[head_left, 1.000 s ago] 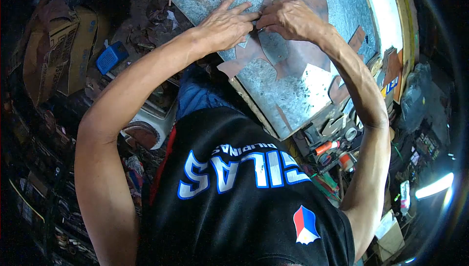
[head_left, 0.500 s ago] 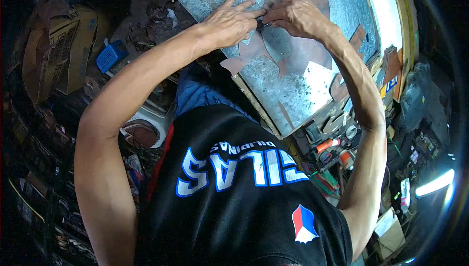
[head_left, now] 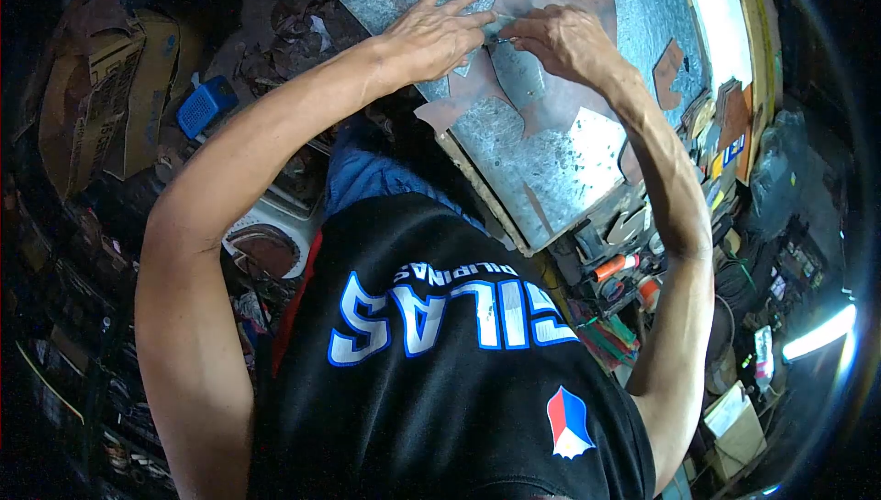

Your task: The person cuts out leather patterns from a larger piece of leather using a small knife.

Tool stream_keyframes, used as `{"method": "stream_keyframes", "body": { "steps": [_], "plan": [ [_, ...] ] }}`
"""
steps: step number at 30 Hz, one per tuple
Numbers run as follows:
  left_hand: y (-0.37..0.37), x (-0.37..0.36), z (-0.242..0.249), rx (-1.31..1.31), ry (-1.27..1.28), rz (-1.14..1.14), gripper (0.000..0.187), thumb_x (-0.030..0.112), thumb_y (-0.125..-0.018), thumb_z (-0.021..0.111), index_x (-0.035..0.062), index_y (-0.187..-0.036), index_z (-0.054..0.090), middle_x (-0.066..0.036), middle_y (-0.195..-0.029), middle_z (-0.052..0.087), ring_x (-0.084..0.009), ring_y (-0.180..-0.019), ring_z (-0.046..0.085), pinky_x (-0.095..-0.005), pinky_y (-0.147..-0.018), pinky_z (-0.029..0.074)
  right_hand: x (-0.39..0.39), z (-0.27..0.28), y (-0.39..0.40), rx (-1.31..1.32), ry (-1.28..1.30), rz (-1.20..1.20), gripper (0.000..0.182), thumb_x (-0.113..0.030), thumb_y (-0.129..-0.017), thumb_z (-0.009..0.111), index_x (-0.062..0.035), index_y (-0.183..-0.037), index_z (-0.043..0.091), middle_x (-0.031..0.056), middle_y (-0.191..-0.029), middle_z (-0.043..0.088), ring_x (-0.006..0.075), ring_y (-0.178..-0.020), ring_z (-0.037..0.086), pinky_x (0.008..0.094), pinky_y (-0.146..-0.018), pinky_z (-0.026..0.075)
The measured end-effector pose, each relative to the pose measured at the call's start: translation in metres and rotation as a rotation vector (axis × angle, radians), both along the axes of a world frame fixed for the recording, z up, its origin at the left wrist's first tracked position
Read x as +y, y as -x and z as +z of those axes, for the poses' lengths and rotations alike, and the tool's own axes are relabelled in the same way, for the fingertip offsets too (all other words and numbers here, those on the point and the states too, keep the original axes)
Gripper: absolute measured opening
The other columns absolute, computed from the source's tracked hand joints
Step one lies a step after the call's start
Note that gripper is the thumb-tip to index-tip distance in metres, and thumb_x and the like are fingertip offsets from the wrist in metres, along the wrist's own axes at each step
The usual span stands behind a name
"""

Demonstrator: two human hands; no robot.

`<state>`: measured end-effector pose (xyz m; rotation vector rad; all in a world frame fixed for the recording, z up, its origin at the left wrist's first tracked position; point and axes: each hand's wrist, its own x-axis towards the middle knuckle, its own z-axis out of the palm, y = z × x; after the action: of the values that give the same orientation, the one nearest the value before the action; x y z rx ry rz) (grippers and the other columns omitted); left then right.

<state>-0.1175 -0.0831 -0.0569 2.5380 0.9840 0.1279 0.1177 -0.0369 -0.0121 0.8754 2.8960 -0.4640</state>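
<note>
overhead, the person's black shirt [head_left: 440, 381] reads "pilipinas" in blue-edged white letters, seen upside down. the left hand [head_left: 431, 37] lies flat, fingers spread, on a reddish-brown cut leather sheet [head_left: 541, 50] over the mottled galvanised metal board [head_left: 541, 179]. the right hand [head_left: 564, 41] pinches a thin dark tool [head_left: 500, 39], fingers closed around it, just beside the left fingertips. the board's near edge stays bare; clutter crowds its right side.

Fisheye view, heavy bending and black vignette at rim. Worktop [head_left: 560, 170] brightly lit; glare strip at 1 o'clock, lamp [head_left: 817, 335] flare at 4. Left side dim, murky.
</note>
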Motion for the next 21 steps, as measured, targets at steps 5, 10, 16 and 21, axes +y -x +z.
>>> {"method": "stream_keyframes", "body": {
  "steps": [5,10,16,21],
  "plan": [
    [0.000,-0.002,-0.005,0.030,-0.024,0.011,0.022,0.022,-0.088,0.066,0.0065,-0.104,0.066,-0.005,-0.151,0.042,-0.0281,-0.143,0.032,-0.0565,-0.118,0.019,-0.049,0.008,0.006,-0.065,0.045,-0.343,0.022,-0.023,-0.094,0.060,-0.0124,-0.110,0.069,0.0125,-0.092,0.071,0.0312,-0.075,0.070,0.0401,-0.065,0.056],
    [0.000,0.000,-0.002,0.052,-0.028,-0.002,0.024,0.022,-0.088,0.066,0.0061,-0.106,0.067,-0.004,-0.151,0.042,-0.0273,-0.142,0.033,-0.0559,-0.119,0.017,-0.089,0.003,0.023,0.067,0.081,-0.578,0.020,-0.022,-0.094,0.058,-0.0086,-0.106,0.065,0.0181,-0.077,0.067,0.0371,-0.067,0.066,0.0469,-0.058,0.052],
    [0.000,0.002,-0.003,0.064,-0.029,-0.011,0.023,0.022,-0.088,0.066,0.0058,-0.105,0.067,-0.005,-0.151,0.042,-0.0270,-0.142,0.034,-0.0555,-0.119,0.016,-0.107,0.012,0.039,0.038,0.216,-0.820,0.022,-0.020,-0.094,0.059,-0.0048,-0.108,0.067,0.0227,-0.089,0.069,0.0402,-0.083,0.068,0.0464,-0.071,0.054],
    [0.001,0.002,-0.001,0.061,-0.018,-0.020,0.023,0.022,-0.087,0.067,0.0063,-0.104,0.067,-0.005,-0.151,0.042,-0.0272,-0.142,0.034,-0.0555,-0.119,0.017,-0.127,0.017,0.027,0.067,0.226,-0.835,0.020,-0.020,-0.094,0.058,-0.0059,-0.105,0.067,0.0213,-0.092,0.069,0.0397,-0.081,0.068,0.0471,-0.070,0.054]
  ]
}}
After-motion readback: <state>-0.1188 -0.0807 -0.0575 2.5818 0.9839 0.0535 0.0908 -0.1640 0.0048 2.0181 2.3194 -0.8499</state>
